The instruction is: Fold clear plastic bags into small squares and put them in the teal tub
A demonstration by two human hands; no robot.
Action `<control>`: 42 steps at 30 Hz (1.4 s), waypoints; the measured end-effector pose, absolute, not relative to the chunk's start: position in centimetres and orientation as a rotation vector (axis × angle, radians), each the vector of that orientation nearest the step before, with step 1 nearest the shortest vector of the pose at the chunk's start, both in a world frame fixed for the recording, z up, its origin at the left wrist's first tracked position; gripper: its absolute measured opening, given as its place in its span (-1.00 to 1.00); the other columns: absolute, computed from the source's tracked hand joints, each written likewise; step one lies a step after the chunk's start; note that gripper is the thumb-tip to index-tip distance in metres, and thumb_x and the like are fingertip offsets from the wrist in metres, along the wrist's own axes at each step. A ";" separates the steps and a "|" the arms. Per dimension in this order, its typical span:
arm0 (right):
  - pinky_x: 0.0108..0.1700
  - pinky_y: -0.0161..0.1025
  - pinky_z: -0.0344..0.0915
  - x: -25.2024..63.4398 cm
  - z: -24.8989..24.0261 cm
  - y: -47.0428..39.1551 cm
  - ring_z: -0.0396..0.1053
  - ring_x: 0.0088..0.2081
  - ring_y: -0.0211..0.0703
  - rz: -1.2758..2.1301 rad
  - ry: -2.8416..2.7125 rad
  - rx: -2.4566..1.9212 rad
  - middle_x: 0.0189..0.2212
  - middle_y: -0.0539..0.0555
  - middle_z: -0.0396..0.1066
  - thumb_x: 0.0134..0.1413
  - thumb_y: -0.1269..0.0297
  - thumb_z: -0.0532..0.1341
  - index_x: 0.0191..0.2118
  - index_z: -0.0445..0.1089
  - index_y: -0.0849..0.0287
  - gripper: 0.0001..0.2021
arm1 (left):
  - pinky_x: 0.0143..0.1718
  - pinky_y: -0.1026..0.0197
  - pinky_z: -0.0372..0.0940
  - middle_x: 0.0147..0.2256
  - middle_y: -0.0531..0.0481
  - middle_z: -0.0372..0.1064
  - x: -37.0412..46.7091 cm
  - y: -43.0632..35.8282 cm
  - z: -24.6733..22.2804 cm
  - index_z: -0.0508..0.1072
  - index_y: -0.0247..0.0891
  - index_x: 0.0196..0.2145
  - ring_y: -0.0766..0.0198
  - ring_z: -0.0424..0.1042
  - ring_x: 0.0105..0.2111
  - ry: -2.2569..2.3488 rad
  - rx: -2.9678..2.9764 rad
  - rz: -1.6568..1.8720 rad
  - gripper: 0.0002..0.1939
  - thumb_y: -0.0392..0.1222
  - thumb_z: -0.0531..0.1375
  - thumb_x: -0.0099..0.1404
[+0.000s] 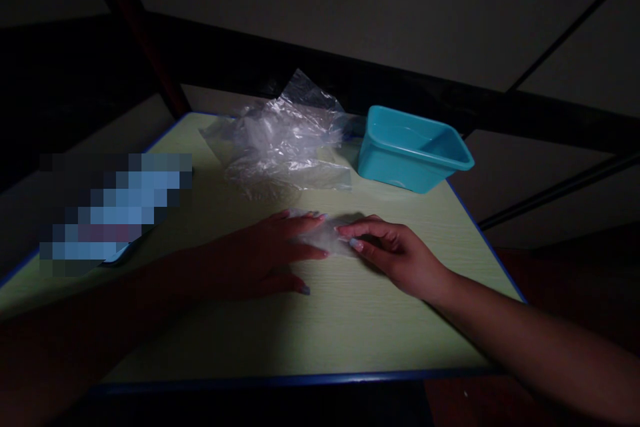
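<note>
A small clear plastic bag (323, 238) lies flat on the tabletop between my hands. My left hand (280, 250) rests on its left part, fingers stretched out and spread, thumb on the table. At the bag's right end, my right hand (393, 250) pinches the plastic between thumb and fingertips. The left hand covers part of the bag, so its full outline is hidden. Beyond the hands sits a crumpled heap of clear plastic bags (280, 140).
A turquoise plastic basin (400, 170) stands at the back right corner of the light green table (320, 333), which has a blue edge. On the left lies a blurred-out, lit rectangular device (117, 217). A wall runs behind the table.
</note>
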State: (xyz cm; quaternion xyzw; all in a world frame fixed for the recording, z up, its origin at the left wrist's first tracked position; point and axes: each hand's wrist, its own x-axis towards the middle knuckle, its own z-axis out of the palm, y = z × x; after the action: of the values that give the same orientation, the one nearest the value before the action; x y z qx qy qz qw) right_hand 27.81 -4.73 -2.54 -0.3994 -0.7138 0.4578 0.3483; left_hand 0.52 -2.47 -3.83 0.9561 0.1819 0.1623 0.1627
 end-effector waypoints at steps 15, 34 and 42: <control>0.01 -0.08 0.33 27.8 -2.8 -4.7 0.43 -0.12 -0.14 1.290 -1.715 -1.068 -0.15 0.08 0.52 0.14 0.16 0.29 -0.09 0.54 0.04 -0.77 | 0.12 0.04 0.27 0.12 -0.17 0.37 0.4 -2.0 -3.9 0.39 -0.20 0.03 0.12 0.34 0.14 0.631 2.646 0.685 -0.65 0.01 -0.01 0.47; 0.09 -0.07 0.28 27.6 -2.6 -4.6 0.47 -0.13 -0.17 1.512 -1.386 -1.074 -0.14 0.02 0.57 0.01 0.10 0.38 -0.17 0.58 -0.01 -0.76 | 0.19 -0.02 0.20 0.24 -0.14 0.23 0.2 -1.8 -4.7 0.41 -0.12 0.12 0.07 0.24 0.23 0.602 2.725 0.564 -0.58 0.03 -0.06 0.48; -0.09 -0.14 0.36 27.5 -2.6 -4.7 0.46 -0.24 -0.19 1.464 -1.430 -1.054 -0.25 0.02 0.56 0.06 0.11 0.36 -0.15 0.54 0.04 -0.76 | 0.16 -0.03 0.24 0.17 -0.23 0.32 0.5 -1.9 -3.5 0.47 -0.22 0.07 0.04 0.28 0.20 0.605 2.758 0.472 -0.54 0.05 -0.06 0.48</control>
State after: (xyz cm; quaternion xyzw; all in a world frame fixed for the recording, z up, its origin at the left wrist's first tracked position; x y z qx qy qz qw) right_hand 27.51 -4.66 -2.62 -0.4181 -0.5672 0.5806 0.4078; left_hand 0.48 -1.87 -3.46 0.9541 0.2094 0.1631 0.1390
